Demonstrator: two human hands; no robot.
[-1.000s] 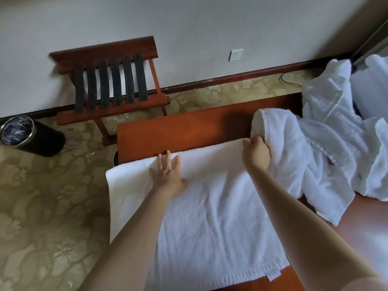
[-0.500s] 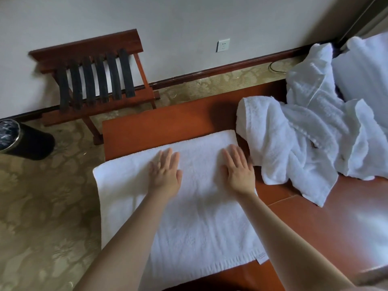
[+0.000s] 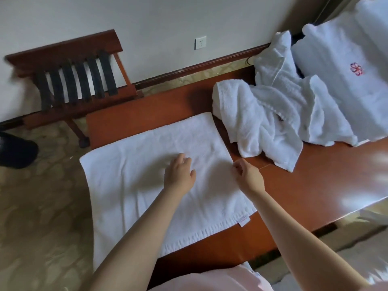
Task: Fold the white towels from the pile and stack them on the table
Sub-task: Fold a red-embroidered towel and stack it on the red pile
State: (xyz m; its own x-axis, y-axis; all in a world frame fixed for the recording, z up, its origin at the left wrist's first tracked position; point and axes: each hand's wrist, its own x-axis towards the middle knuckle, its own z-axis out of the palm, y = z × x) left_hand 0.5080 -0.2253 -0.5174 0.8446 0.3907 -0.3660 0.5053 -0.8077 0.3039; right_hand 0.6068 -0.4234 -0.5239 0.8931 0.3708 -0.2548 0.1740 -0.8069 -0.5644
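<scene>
Lying flat, white towel (image 3: 136,185), long axis left-right, overhanging table (image 3: 315,185)

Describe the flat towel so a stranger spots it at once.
Find the reddish-brown wooden table. At its left end lies a rectangular white terry towel. Unlike the crumpled heap of white towels beside it, it is spread smooth, with a small label at one corner.

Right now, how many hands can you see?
2. The left hand is over the middle of the towel; the right hand is at the towel's right edge. No more seem hidden.
</scene>
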